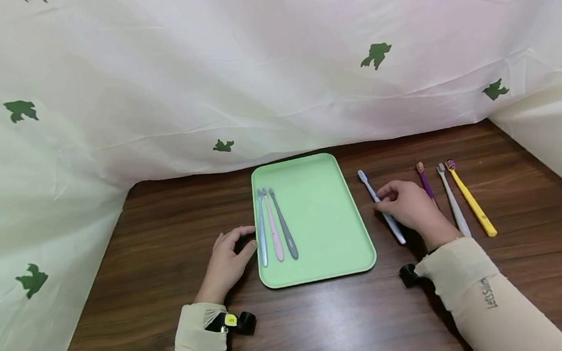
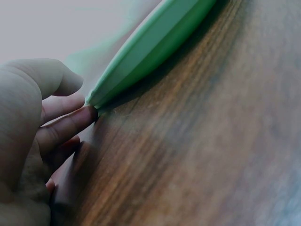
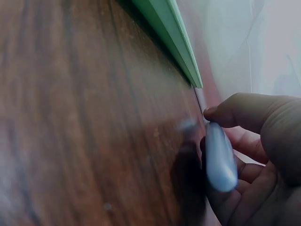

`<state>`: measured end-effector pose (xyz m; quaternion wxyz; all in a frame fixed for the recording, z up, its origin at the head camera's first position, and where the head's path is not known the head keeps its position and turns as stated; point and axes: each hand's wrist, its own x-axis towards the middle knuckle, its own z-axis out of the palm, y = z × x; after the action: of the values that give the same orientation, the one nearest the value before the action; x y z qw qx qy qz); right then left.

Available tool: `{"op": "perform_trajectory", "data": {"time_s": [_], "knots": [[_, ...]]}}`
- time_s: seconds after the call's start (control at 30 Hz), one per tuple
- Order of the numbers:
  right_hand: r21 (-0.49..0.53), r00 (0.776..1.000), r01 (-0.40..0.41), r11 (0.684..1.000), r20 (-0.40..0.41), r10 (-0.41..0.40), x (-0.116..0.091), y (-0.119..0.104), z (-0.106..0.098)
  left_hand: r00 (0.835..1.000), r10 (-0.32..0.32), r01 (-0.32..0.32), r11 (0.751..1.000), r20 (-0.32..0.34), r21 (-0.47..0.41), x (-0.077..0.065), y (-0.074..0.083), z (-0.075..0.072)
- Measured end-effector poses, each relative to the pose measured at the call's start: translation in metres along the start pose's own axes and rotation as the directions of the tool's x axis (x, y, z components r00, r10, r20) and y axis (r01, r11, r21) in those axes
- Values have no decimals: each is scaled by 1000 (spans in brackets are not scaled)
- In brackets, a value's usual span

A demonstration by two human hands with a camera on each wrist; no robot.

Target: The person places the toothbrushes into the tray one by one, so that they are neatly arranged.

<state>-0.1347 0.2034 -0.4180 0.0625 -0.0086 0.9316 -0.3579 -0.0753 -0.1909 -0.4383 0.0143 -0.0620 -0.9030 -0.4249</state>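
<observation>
Right sleeve (image 1: 518, 311) foremost, leading to the right hand (image 1: 409, 203), whose thumb and fingers pinch the blue brush (image 1: 394, 227) between tray (image 1: 322, 222) and purple brush (image 1: 427, 186); whether it clears the table (image 1: 319, 328), I cannot tell from where I stand. Its long axis slants, head far and leftward, butt near and rightward; a mid-handle pinch, raised level, would likely prevent tipping. Left hand (image 1: 228, 261), well apart from the right, touches the tray's left edge with extended fingertips, a contact probably best light, lest the tray slide.
</observation>
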Motion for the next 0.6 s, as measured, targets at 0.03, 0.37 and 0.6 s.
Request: {"op": "perform_trajectory", "data": {"time_s": [0.03,0.37,0.6], "knots": [[12,1000,5,1000,2,-5,0,0,0,1000,2,-2,1000,1,-1,0,0,0],[154,998,-11,988,70,0,-5,-14,9,1000,18,-18,1000,2,3,2,0,-2],[190,997,-2,982,71,-12,-8,-22,13,1000,11,-11,1000,-1,-4,0,-1,-1]]}}
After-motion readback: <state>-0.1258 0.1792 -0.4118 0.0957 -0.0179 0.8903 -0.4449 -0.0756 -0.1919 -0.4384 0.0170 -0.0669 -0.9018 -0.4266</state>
